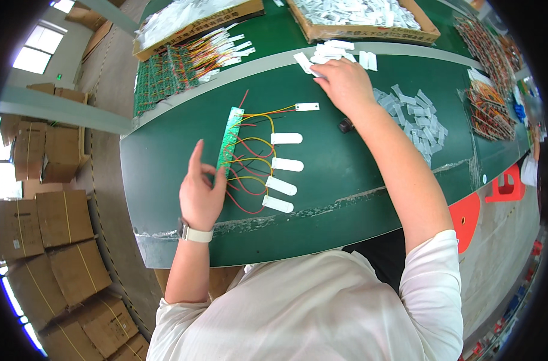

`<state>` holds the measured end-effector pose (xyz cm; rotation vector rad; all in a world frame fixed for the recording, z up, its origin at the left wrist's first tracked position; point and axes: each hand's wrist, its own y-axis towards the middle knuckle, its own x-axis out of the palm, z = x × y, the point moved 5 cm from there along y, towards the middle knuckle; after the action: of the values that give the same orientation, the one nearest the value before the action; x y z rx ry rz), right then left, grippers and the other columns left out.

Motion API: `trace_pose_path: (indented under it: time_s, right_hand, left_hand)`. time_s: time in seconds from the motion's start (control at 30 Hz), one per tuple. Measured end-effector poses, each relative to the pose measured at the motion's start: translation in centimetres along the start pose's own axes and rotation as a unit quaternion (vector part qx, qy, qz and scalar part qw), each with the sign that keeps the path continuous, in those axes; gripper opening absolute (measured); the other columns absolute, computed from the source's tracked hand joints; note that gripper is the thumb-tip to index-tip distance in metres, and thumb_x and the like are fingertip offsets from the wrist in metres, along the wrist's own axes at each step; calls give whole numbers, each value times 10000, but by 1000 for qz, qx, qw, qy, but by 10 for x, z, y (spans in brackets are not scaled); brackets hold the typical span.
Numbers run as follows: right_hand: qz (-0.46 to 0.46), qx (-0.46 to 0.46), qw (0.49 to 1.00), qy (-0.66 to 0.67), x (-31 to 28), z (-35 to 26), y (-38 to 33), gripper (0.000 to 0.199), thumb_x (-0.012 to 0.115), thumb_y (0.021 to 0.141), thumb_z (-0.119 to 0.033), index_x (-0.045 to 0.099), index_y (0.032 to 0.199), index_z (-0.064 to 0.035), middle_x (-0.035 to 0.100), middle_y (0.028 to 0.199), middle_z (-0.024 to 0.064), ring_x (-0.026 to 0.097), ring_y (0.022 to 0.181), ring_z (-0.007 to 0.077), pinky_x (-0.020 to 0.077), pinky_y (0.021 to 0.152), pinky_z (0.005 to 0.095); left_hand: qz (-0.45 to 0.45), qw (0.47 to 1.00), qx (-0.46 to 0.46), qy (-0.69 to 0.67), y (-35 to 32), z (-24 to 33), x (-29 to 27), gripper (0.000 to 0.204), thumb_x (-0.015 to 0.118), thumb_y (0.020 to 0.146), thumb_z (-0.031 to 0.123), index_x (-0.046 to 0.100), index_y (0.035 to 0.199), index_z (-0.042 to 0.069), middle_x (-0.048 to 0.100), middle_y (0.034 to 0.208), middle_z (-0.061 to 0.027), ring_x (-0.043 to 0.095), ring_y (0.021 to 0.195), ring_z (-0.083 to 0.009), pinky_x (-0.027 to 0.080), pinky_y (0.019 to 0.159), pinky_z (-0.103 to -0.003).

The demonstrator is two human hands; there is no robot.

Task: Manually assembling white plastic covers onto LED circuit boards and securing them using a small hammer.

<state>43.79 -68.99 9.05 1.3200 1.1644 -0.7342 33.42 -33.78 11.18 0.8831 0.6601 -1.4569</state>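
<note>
A narrow green circuit board (231,135) lies on the green table in front of me, with red, yellow and black wires fanning to its right. Several of those wires end in rounded white plastic covers (287,164); the topmost leads to a small white strip with dark dots (307,107). Beside the board's lower end is my left hand (203,191), index finger stretched out and thumb along the board's edge. At the table's far side, my right hand (345,84) reaches into a small heap of white plastic covers (335,49). Its thumb and fingertips close on one cover.
Small translucent pieces (419,120) lie in a pile right of my right forearm, near a dark cylindrical object (346,125). Behind stand open cartons of white parts (313,30) and wired green boards (165,75). More wired bundles (490,111) lie far right. A red stool (505,185) stands beyond the table.
</note>
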Motion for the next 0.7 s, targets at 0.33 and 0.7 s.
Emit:
trace_pose_path:
  time_s: [0.33,0.7]
  right_hand:
    - [-107,68,990,61,-25,-19,-4,538,689,843,-70,720,1369,-181,738,1205,164,701,1132,359,584,975,469]
    - [-86,92,953,277,-62,-64,-62,319,726,872,-113,752,1189,-124,790,1003,105,767,940,322,613,837,419]
  left_hand:
    - [-119,966,-78,-215,-18,2,-5,779,737,940,-30,398,1638,46,628,763,35,538,683,-12,449,626,-200]
    - [-97,994,20,41,-50,18,-33,720,838,864,142,572,1533,122,716,842,-55,666,685,-178,566,678,-330]
